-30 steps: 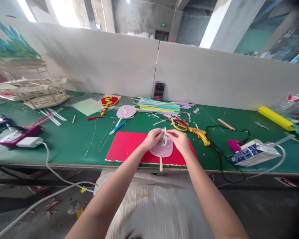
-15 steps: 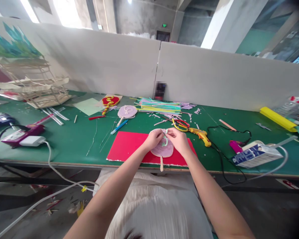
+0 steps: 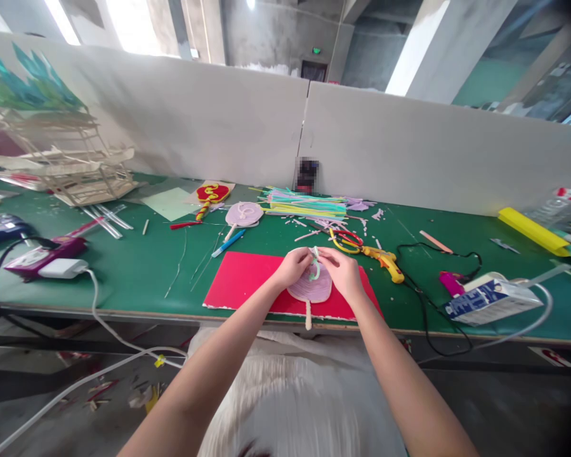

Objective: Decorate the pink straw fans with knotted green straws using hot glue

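A round lilac fan (image 3: 309, 292) with a pale, wrapped handle (image 3: 308, 317) lies on a red board (image 3: 242, 276), handle toward me. On the fan's upper face curls a mint-green pipe cleaner (image 3: 315, 271). My left hand (image 3: 295, 266) is at the fan's upper left, fingertips pinched at the strip's upper end. From the other side my right hand (image 3: 341, 269) pinches the same pipe cleaner with thumb and forefinger, close to the left fingertips. The fingers hide part of the strip and the fan's top edge.
Behind the board are a second lilac fan (image 3: 244, 214), a red fan (image 3: 213, 192), a blue pen (image 3: 228, 243) and a bundle of pipe cleaners (image 3: 309, 206). Scissors (image 3: 345, 240) and a yellow glue gun (image 3: 385, 264) lie right. A purple power strip (image 3: 45, 259) sits left.
The fingertips have shifted slightly around the mint-green pipe cleaner's upper end, and the right hand sits a touch lower and further right. The fan stays in place.
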Available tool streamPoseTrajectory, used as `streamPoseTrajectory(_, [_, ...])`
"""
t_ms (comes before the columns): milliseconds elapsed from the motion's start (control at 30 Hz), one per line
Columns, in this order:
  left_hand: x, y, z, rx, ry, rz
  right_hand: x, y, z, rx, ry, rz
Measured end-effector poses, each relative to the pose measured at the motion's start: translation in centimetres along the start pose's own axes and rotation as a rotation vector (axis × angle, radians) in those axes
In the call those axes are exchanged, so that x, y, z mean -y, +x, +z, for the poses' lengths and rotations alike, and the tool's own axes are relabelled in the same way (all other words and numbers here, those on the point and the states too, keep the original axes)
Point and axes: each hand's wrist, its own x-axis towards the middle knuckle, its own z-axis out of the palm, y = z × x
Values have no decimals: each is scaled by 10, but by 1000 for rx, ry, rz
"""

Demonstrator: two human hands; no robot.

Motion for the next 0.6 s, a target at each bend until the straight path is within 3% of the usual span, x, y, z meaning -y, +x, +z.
streamPoseTrajectory(200, [6, 2, -1, 42, -39, 21, -3, 2, -7, 73, -12, -147])
streamPoseTrajectory(367, [9, 3, -1, 99, -91, 28, -4, 3, -10, 135, 28, -131])
streamPoseTrajectory(600, [9, 4, 0, 62, -167, -24, -3, -1, -11, 133, 92, -43])
